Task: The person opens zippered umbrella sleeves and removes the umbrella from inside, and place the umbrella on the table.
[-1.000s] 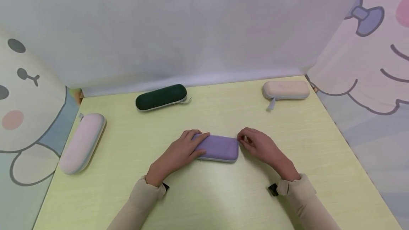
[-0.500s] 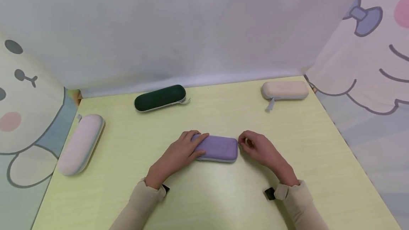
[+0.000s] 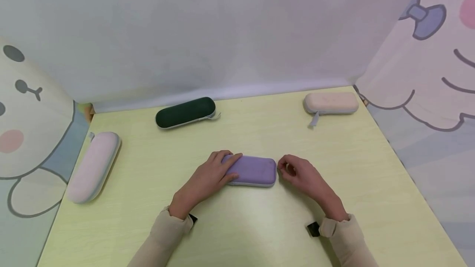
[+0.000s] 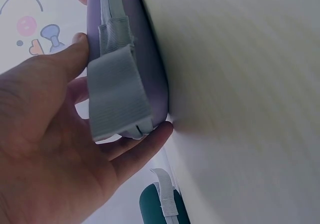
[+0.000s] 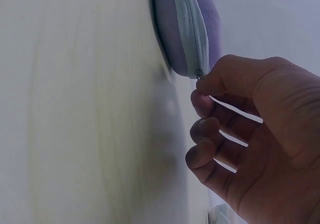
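Note:
A purple zip case (image 3: pixel 257 171) lies flat on the table in the head view. My left hand (image 3: pixel 208 181) grips its left end, thumb on the near side and fingers over the top and far side. A grey fabric tab (image 4: pixel 117 93) hangs at that end in the left wrist view. At the opposite end, the thumb and index finger of my right hand (image 3: pixel 303 175) pinch the zipper pull (image 5: pixel 199 74), which they mostly cover. The grey zipper (image 5: pixel 192 28) looks closed along the part seen in the right wrist view. My other right fingers curl loosely.
A dark green case (image 3: pixel 185 113) lies at the back, left of centre. A pale peach case (image 3: pixel 331 103) is at the back right, and a pale pink case (image 3: pixel 94 167) lies along the left edge of the yellowish table (image 3: pixel 237 234). A hanging cloth (image 3: pixel 222 32) borders the back.
My right hand has moved slightly toward the near side at the case's right end. The left hand and the purple case stay in place.

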Action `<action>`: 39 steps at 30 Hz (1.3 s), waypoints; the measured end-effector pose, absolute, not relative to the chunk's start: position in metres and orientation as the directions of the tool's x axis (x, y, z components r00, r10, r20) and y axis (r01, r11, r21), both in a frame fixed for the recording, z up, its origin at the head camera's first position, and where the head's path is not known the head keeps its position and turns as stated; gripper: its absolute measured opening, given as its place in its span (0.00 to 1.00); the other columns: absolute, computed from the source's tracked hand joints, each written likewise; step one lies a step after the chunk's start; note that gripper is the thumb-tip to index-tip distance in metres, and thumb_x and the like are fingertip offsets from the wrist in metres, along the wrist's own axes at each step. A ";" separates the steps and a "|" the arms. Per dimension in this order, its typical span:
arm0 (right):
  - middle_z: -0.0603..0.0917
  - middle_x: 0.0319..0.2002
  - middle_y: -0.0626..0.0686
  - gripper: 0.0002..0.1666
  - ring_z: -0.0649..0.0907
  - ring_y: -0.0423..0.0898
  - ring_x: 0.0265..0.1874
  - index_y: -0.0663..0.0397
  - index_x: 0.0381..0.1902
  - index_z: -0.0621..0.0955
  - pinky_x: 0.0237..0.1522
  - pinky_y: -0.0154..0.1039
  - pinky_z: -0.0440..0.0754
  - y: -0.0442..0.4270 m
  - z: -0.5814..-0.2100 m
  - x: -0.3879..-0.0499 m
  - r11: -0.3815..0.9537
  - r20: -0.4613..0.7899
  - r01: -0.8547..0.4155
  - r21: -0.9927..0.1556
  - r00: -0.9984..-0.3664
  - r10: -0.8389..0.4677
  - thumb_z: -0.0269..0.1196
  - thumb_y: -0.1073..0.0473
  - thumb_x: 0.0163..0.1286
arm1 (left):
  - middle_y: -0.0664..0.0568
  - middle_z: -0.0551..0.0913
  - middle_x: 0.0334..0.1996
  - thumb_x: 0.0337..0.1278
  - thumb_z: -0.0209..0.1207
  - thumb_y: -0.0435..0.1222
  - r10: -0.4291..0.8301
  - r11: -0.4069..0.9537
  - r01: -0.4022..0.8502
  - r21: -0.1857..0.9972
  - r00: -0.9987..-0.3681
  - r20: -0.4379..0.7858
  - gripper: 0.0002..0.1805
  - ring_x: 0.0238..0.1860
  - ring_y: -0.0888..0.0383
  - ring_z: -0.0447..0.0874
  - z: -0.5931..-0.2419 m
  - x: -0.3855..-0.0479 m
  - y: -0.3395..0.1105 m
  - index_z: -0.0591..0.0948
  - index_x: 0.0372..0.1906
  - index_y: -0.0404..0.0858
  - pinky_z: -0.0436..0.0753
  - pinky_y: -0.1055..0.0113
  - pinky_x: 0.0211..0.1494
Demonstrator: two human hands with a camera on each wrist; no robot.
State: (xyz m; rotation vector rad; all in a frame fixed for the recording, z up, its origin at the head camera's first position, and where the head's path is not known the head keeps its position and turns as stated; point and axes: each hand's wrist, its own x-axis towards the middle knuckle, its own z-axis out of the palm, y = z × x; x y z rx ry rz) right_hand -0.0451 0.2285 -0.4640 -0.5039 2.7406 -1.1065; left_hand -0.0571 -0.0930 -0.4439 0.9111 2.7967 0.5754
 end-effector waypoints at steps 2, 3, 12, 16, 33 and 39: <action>0.79 0.33 0.41 0.12 0.74 0.37 0.31 0.47 0.40 0.82 0.34 0.32 0.73 0.228 -0.464 -0.044 0.674 -0.012 -0.247 -0.696 -0.935 -0.355 0.65 0.71 0.69 | 0.44 0.73 0.70 0.77 0.55 0.53 0.589 0.746 0.532 0.401 -0.808 -0.024 0.31 0.71 0.44 0.72 -0.444 -0.057 -0.093 0.68 0.78 0.51 0.82 0.49 0.64; 0.79 0.33 0.41 0.12 0.74 0.37 0.31 0.47 0.40 0.82 0.35 0.32 0.73 0.228 -0.464 -0.044 0.675 -0.012 -0.245 -0.696 -0.936 -0.353 0.65 0.71 0.69 | 0.44 0.73 0.70 0.77 0.55 0.54 0.587 0.749 0.529 0.399 -0.809 -0.028 0.31 0.71 0.44 0.72 -0.444 -0.057 -0.093 0.68 0.79 0.52 0.82 0.49 0.64; 0.80 0.34 0.41 0.12 0.74 0.37 0.31 0.47 0.40 0.82 0.35 0.32 0.74 0.227 -0.466 -0.036 0.668 -0.009 -0.235 -0.706 -0.940 -0.340 0.65 0.71 0.68 | 0.45 0.73 0.69 0.77 0.54 0.54 0.572 0.767 0.519 0.377 -0.820 -0.036 0.32 0.70 0.45 0.72 -0.444 -0.057 -0.091 0.67 0.79 0.53 0.85 0.50 0.60; 0.81 0.34 0.41 0.12 0.75 0.36 0.31 0.48 0.40 0.82 0.34 0.32 0.75 0.227 -0.466 -0.034 0.671 0.008 -0.243 -0.701 -0.943 -0.334 0.65 0.71 0.68 | 0.45 0.73 0.68 0.77 0.55 0.54 0.566 0.773 0.523 0.359 -0.824 -0.020 0.32 0.69 0.45 0.73 -0.446 -0.056 -0.089 0.67 0.79 0.52 0.86 0.51 0.58; 0.82 0.35 0.44 0.08 0.75 0.39 0.30 0.49 0.41 0.82 0.34 0.33 0.74 0.223 -0.460 -0.052 0.722 0.027 -0.246 -0.646 -0.954 -0.300 0.65 0.68 0.70 | 0.44 0.74 0.67 0.76 0.54 0.57 0.478 0.842 0.448 0.300 -0.878 -0.031 0.33 0.66 0.42 0.75 -0.446 -0.050 -0.077 0.66 0.79 0.52 0.88 0.51 0.51; 0.82 0.35 0.45 0.07 0.75 0.39 0.30 0.49 0.41 0.82 0.34 0.33 0.74 0.222 -0.460 -0.060 0.729 0.031 -0.243 -0.640 -0.956 -0.291 0.64 0.67 0.70 | 0.43 0.73 0.67 0.75 0.55 0.56 0.412 0.860 0.373 0.347 -0.910 -0.044 0.33 0.66 0.41 0.75 -0.446 -0.047 -0.071 0.68 0.78 0.52 0.88 0.50 0.47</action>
